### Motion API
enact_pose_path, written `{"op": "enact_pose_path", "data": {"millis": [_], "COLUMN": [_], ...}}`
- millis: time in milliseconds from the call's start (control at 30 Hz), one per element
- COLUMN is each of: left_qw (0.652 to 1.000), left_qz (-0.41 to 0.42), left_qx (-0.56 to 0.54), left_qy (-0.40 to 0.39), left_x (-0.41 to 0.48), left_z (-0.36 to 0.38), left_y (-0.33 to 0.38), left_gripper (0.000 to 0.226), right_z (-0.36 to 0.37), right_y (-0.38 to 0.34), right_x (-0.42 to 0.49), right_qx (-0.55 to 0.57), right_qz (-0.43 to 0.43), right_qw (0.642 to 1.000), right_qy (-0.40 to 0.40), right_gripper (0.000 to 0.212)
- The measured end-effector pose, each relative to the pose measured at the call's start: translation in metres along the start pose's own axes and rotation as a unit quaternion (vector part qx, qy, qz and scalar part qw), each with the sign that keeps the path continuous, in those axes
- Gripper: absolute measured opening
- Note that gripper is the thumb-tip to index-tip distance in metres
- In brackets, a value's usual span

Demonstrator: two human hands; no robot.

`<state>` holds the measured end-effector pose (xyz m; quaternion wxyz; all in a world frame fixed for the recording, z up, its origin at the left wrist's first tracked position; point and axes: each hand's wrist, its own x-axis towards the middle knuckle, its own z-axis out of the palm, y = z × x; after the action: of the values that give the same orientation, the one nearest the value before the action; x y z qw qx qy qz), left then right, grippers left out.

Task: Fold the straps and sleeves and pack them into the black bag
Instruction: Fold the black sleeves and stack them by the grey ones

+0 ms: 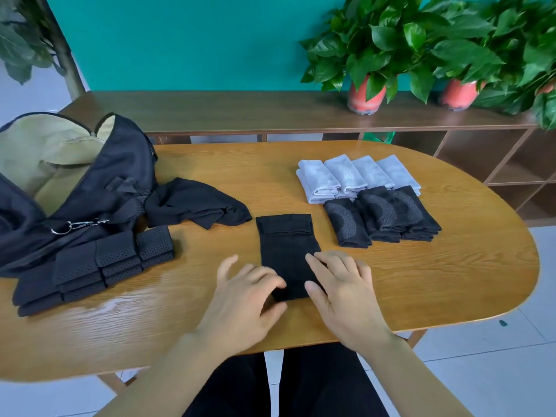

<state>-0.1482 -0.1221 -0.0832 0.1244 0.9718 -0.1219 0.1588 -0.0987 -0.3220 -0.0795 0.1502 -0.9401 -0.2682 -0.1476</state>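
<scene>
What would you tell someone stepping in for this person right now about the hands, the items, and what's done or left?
Left hand and right hand: both open, fingers resting on the near end of the black sleeve lying flat mid-table, far end already folded over.
Black bag: open at the table's left end; nothing visibly packed yet.
Done: folded straps stacked beside the bag; folded grey sleeves and patterned black sleeves in rows on the right.
Left: finish this fold, fold the crumpled black sleeve near the bag, then pack everything.
</scene>
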Motion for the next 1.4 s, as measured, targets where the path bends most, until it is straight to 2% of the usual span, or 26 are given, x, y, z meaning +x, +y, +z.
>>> {"op": "enact_pose_path", "data": {"millis": [67, 133, 233, 400, 533, 700, 900, 1033, 1100, 1233, 1400], "left_qw": [1.0, 1.0, 1.0, 0.999, 0.998, 0.999, 0.998, 0.989, 0.983, 0.976, 0.972], "left_qz": [0.007, -0.001, -0.004, 0.008, 0.013, 0.011, -0.04, -0.114, -0.157, -0.211, -0.232], "left_qx": [0.01, 0.015, 0.019, 0.046, 0.059, 0.046, -0.011, -0.065, -0.076, -0.052, 0.015], "left_qy": [-0.019, -0.017, -0.015, 0.0, -0.009, 0.021, 0.048, 0.063, 0.052, 0.008, -0.042], "left_x": [-0.007, -0.007, 0.002, 0.011, 0.015, 0.018, 0.013, 0.014, 0.021, 0.043, 0.065], "left_z": [0.002, 0.003, 0.003, 0.003, 0.004, 0.004, 0.007, 0.011, 0.011, 0.004, 0.003], "left_y": [0.001, -0.001, 0.0, 0.0, 0.001, -0.002, -0.008, -0.007, -0.006, -0.004, -0.007], "left_gripper": [0.035, 0.032, 0.028, 0.016, 0.023, 0.012, 0.025, 0.037, 0.035, 0.021, 0.026], "right_z": [-0.003, 0.0, 0.006, 0.007, 0.015, 0.016, 0.012, 0.007, 0.005, 0.01, 0.023], "right_y": [0.002, 0.002, 0.004, 0.002, -0.006, -0.001, 0.015, 0.012, 0.011, 0.012, 0.016], "right_x": [-0.002, -0.006, -0.012, -0.009, -0.008, -0.003, 0.0, 0.001, 0.007, 0.031, 0.053], "right_qx": [0.018, 0.022, 0.034, 0.027, 0.002, 0.036, 0.157, 0.231, 0.258, 0.198, 0.124], "right_qz": [-0.049, -0.079, -0.071, -0.063, -0.058, -0.052, 0.062, 0.163, 0.207, 0.22, 0.231], "right_qw": [0.998, 0.994, 0.989, 0.993, 0.997, 0.998, 0.986, 0.959, 0.944, 0.955, 0.965], "right_qy": [-0.02, -0.074, -0.123, -0.093, -0.042, -0.03, -0.007, 0.001, -0.005, 0.007, 0.002], "right_gripper": [0.046, 0.05, 0.054, 0.051, 0.04, 0.034, 0.021, 0.014, 0.004, 0.02, 0.02]}}
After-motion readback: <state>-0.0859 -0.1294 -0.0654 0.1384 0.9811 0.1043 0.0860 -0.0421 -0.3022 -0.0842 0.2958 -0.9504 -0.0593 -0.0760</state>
